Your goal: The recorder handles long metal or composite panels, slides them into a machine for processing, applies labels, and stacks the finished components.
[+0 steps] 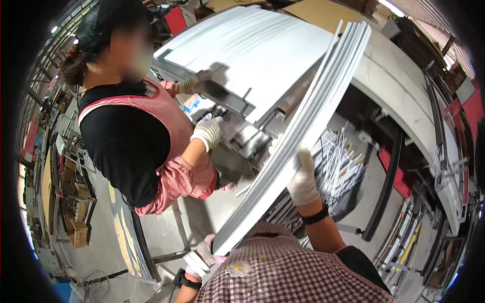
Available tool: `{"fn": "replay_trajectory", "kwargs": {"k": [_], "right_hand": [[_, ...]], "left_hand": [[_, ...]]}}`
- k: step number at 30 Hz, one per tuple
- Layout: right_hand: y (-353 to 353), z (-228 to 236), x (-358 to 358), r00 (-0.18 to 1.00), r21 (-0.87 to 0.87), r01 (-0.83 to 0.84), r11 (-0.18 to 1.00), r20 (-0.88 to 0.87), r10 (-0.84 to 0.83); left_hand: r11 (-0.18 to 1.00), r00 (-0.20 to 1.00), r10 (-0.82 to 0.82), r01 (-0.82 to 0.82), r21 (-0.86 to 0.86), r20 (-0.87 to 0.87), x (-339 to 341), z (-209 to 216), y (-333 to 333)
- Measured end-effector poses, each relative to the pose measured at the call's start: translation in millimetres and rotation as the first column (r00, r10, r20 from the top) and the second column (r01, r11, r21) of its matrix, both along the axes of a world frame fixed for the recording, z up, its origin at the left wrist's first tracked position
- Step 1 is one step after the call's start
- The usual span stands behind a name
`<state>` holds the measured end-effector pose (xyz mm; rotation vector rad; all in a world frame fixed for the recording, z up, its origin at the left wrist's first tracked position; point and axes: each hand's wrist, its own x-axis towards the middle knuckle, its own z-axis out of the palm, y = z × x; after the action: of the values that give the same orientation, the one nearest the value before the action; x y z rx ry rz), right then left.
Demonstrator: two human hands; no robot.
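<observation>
Held long grey-white strip bundle (299, 136) with long axis diagonal, pointing from beside checked apron (303, 272) toward upper right. Gripped near end in gloved left hand (201, 256), clasped right flank nearer mid-length in gloved right hand (304, 181) (partly hidden behind it).

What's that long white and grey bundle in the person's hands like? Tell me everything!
The bundle is several long, thin pieces together, white and grey, smooth-looking; the exact material is unclear. It slants from lower left to upper right, one piece splayed apart at the far end. The gloved left hand grips its near end; the gloved right hand holds its side.
</observation>
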<state>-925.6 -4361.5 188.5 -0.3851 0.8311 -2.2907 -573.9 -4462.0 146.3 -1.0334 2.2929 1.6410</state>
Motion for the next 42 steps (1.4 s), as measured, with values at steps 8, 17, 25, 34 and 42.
{"fn": "replay_trajectory", "kwargs": {"k": [8,17,25,34,42], "right_hand": [[-18,13,-1,0.996,-0.109,-0.079,0.991,0.032,0.083],[-73,17,-24,0.978,0.158,-0.121,0.98,0.187,0.091],[-121,40,-64,0.998,0.082,-0.06,0.995,0.027,0.058],[-152,-55,-65,0.945,0.089,-0.32,0.943,0.091,0.313],[-153,-50,-35,0.799,0.152,-0.317,0.936,0.574,0.177]], "left_hand": [[0.996,0.995,0.089,-0.087,0.038,-0.052,-3,-5,-1],[0.983,0.985,0.163,-0.157,0.092,-0.063,-18,5,-17],[0.976,0.984,0.136,-0.114,0.186,-0.113,-83,23,-59],[0.971,0.99,0.021,0.013,0.239,-0.141,-252,31,-139],[0.994,0.987,-0.104,0.099,0.043,0.122,-265,-23,-153]]}}
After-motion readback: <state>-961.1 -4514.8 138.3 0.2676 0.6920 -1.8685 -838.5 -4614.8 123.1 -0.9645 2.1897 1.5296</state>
